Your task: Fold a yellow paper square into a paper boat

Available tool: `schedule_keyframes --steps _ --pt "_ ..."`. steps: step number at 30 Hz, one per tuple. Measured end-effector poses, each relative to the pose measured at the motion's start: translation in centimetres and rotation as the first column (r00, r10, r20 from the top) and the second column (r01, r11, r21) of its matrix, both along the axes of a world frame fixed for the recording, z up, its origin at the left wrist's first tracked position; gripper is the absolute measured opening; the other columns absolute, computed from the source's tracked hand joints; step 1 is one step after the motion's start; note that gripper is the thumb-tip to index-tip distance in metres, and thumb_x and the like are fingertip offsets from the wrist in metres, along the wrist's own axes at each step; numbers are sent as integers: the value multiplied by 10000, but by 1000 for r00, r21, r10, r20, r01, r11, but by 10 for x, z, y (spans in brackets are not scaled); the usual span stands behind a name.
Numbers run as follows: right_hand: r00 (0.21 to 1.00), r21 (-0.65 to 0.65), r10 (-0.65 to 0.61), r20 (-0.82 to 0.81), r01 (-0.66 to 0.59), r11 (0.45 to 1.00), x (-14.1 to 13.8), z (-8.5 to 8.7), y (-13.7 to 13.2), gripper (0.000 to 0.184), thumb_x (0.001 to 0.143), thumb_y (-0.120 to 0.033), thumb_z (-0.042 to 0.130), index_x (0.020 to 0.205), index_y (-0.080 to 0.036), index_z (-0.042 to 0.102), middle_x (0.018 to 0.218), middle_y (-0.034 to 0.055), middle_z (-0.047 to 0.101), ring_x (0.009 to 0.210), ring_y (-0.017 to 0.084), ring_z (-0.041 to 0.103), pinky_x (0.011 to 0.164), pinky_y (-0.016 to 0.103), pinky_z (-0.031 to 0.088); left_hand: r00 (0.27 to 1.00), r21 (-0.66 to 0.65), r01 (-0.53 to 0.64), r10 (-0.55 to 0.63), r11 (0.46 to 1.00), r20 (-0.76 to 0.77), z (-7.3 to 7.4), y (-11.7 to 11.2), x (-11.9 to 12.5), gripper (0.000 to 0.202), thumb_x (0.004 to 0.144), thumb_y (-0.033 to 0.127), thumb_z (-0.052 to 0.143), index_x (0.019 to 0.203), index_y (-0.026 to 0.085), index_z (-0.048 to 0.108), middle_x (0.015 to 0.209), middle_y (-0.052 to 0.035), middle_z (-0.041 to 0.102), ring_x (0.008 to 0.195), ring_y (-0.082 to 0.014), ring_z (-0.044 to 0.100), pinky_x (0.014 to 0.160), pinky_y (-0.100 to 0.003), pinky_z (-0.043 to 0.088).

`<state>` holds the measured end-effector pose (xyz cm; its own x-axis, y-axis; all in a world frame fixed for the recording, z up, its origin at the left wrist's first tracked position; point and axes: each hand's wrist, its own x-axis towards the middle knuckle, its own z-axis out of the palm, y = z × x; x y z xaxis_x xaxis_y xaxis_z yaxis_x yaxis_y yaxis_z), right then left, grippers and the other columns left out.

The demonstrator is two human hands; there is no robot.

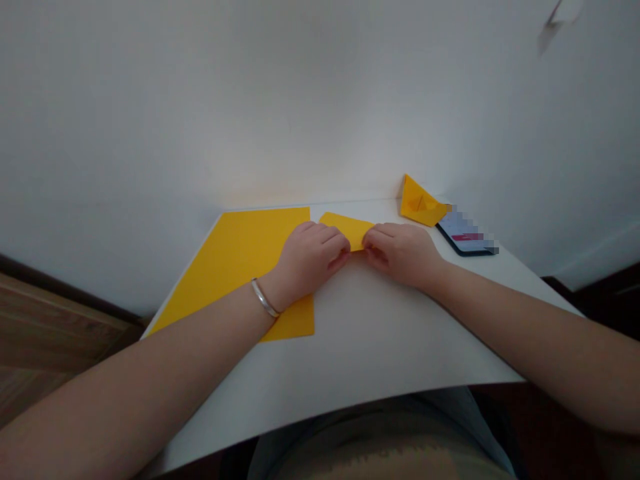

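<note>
Between my two hands is a small piece of folded yellow paper (345, 225), pinched along its near edge. My left hand (315, 257) grips its left part with curled fingers; a silver bangle circles that wrist. On the other side my right hand (400, 250) is closed on the right part, a short gap from the left fingers. The fingertips and the corners of the paper under them are partly hidden. Beneath my left hand and forearm lies a large flat yellow sheet (240, 253).
A folded yellow paper boat (420, 203) stands at the back right, touching a phone (467, 233) with a lit screen. The white table (380, 347) meets a pale wall at its far edge. Wooden furniture (55, 333) stands at the left.
</note>
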<state>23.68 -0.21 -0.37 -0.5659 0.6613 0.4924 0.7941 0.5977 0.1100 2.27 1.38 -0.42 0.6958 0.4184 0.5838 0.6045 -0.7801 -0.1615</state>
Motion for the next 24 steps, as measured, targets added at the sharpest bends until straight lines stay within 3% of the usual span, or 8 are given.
schedule_keyframes --steps 5,12,24 --pt "988 -51 7 -157 -15 999 -9 4 -10 112 798 -183 519 842 -184 622 838 29 675 776 168 594 646 279 359 998 65 27 -31 997 48 1 1 2 142 854 261 591 730 197 618 706 4 640 684 -151 548 655 -289 369" --pt "985 -18 36 -166 -40 999 -16 4 -12 112 827 -237 522 800 -188 619 809 33 676 762 171 589 652 280 369 997 78 57 -61 995 49 -1 3 3 150 847 279 609 723 195 617 708 8 643 695 -151 552 671 -290 381" --pt "984 -50 -7 -180 -2 999 -4 0 -3 72 768 -193 550 782 -206 619 795 12 675 762 163 592 629 278 359 985 -47 83 -75 995 156 -4 7 -4 118 831 228 599 724 189 628 712 0 659 678 -135 591 634 -252 420"
